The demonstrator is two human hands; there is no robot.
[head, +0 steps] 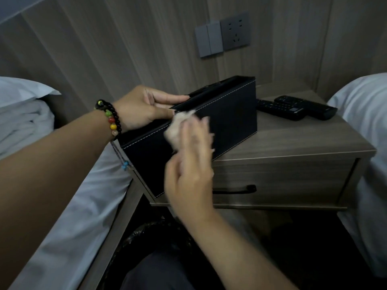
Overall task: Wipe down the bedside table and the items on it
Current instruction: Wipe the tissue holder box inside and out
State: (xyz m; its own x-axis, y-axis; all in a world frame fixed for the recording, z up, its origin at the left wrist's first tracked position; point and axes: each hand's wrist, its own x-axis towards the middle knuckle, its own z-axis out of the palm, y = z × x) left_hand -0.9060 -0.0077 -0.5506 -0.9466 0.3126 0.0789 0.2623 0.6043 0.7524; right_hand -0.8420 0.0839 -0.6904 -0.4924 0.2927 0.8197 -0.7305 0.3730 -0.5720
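Observation:
A long black leather box (232, 114) with white stitching lies across the left part of the wooden bedside table (293, 141), its near end overhanging the front edge. My left hand (144, 107), with a bead bracelet at the wrist, grips the box's top rim from the left. My right hand (190, 164), blurred by motion, presses a crumpled pale cloth (178, 130) against the box's front side. Two black remote controls (293, 108) lie at the back right of the tabletop.
White bedding (27, 114) lies to the left and another white bed (364, 114) to the right. The table has a drawer with a black handle (236, 190). A bin with a black liner (150, 237) stands on the floor below. Grey switches and a socket (224, 35) are on the wall.

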